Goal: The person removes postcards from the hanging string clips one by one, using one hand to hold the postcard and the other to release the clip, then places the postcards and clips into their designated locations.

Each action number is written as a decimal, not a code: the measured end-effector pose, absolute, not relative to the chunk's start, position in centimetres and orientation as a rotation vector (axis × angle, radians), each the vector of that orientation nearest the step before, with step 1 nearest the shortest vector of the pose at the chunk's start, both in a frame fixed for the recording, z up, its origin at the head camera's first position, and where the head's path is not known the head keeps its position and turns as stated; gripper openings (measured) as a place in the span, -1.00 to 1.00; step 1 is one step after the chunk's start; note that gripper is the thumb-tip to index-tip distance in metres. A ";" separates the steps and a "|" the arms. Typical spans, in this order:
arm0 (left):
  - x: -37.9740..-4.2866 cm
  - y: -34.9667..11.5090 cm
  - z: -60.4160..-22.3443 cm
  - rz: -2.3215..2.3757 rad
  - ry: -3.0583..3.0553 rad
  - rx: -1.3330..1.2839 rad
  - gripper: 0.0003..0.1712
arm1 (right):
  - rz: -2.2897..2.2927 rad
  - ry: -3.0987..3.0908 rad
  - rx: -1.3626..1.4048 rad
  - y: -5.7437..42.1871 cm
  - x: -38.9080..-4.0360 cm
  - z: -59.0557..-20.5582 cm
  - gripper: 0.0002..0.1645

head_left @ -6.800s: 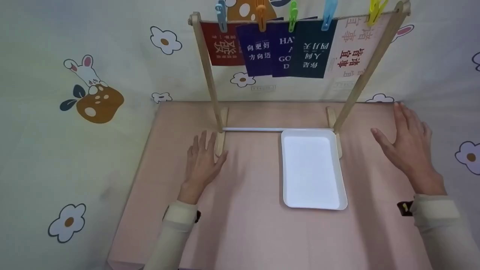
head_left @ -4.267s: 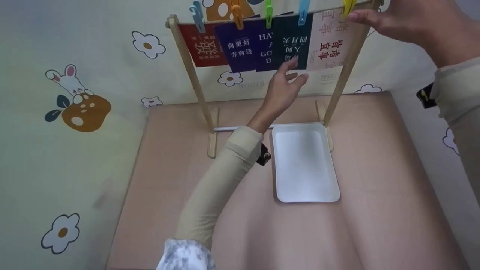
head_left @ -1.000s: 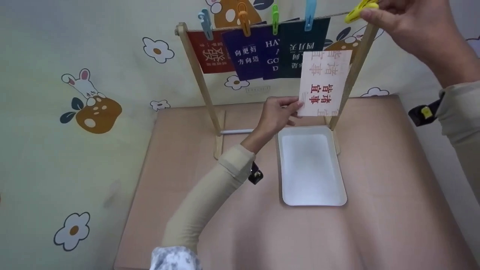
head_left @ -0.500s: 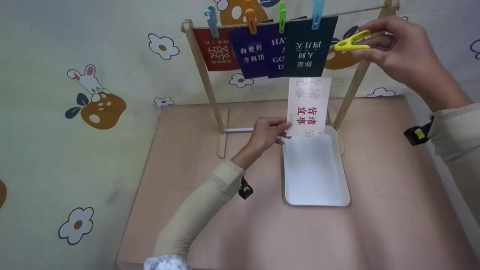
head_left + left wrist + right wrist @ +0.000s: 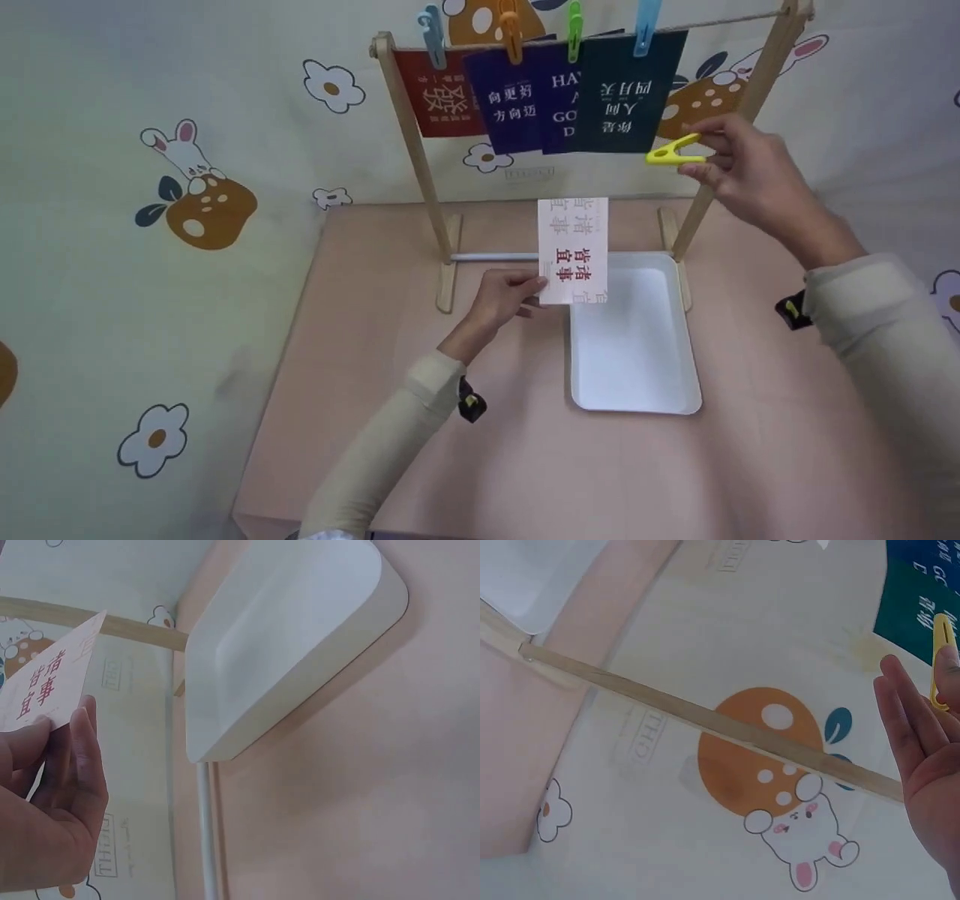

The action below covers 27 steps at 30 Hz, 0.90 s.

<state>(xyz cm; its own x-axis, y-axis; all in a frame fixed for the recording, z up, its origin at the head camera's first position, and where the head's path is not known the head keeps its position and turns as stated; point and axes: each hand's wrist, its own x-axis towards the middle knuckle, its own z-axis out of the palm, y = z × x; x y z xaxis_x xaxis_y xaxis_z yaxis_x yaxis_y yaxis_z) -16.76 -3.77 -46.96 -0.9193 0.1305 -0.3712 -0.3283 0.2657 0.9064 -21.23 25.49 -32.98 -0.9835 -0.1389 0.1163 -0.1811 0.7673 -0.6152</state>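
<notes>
My left hand [image 5: 495,298] pinches a pale card [image 5: 573,251] with red characters by its lower left edge, thumb in front. In the head view the card stands upright and overlaps the back left corner of the white tray [image 5: 636,345]. The left wrist view shows the same card [image 5: 56,679] tilted between thumb and fingers. A yellow clothespin [image 5: 673,152] is pinched in my right hand [image 5: 757,176], just below and right of the dark green card [image 5: 630,94]. In the right wrist view only part of that clothespin [image 5: 943,652] shows at the edge.
A wooden rack [image 5: 415,142] carries a rope [image 5: 731,20] with a red card [image 5: 442,97], purple cards [image 5: 510,105] and the green card hung by several clothespins. The rope's right end bears no card. A white crossbar [image 5: 495,257] joins the rack's feet on the pink table [image 5: 360,330].
The pale card has come off the rope in my left hand and moved down and left. My right hand has taken the yellow clothespin off the rope and lowered it.
</notes>
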 end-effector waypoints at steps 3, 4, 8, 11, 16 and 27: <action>-16.3 -4.3 -48.0 1.668 2.166 -0.204 -0.76 | 1.023 -2.933 0.262 25.1 -21.3 -34.5 -0.36; -16.1 -4.5 -48.4 1.658 2.165 -0.221 -0.75 | 1.023 -2.945 0.267 25.0 -21.3 -35.0 -0.37; -15.5 -5.6 -50.2 1.624 2.143 -0.332 -0.77 | 1.010 -2.986 0.318 24.8 -21.5 -37.3 -0.42; -15.1 -6.6 -51.6 1.618 2.117 -0.399 -0.78 | 1.006 -3.011 0.333 24.7 -21.6 -39.0 -0.44; -14.2 -8.0 -53.7 1.617 2.122 -0.460 -0.75 | 0.988 -3.073 0.269 24.5 -21.8 -41.8 -0.43; -13.1 -9.4 -57.1 1.502 2.128 -0.568 -0.73 | 0.889 -3.069 0.151 23.5 -21.6 -48.0 -0.49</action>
<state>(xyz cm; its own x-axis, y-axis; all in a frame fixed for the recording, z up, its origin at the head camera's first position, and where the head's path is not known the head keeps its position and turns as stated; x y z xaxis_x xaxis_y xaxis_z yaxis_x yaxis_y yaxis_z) -13.12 -9.38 -57.05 -0.8031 -0.0630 -0.5926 -0.5795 0.3146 0.7518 -21.57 23.54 -47.96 -0.9939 -0.1064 -0.0286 -0.0747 0.8413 -0.5355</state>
